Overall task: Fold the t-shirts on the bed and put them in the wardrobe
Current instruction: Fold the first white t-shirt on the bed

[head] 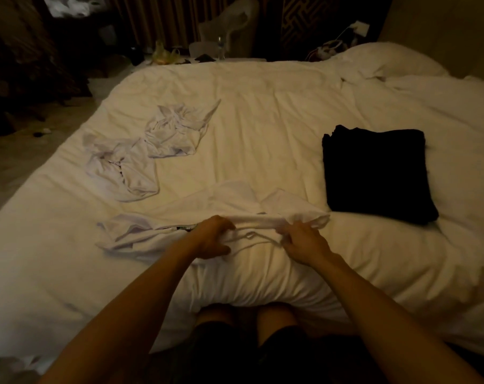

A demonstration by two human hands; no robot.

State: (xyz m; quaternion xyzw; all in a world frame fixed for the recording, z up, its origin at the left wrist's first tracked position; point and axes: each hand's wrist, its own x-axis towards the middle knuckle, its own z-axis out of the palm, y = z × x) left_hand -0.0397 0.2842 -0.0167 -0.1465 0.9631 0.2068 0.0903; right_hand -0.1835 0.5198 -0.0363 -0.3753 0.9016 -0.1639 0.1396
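A white t-shirt (252, 209) lies spread across the near part of the bed (263, 112). My left hand (211, 238) grips its near edge with curled fingers. My right hand (304, 241) pinches the same edge a little to the right. Two more white t-shirts lie crumpled to the left, one (124, 170) nearer and one (177, 131) farther back. A folded black t-shirt (374, 173) rests flat on the right side of the bed.
White pillows (387, 62) sit at the far right of the bed. A cluttered table (180, 54) with a bottle and bags stands behind the bed, in front of dark curtains. Floor (19, 151) runs along the bed's left side. My knees (249, 320) are at the near edge.
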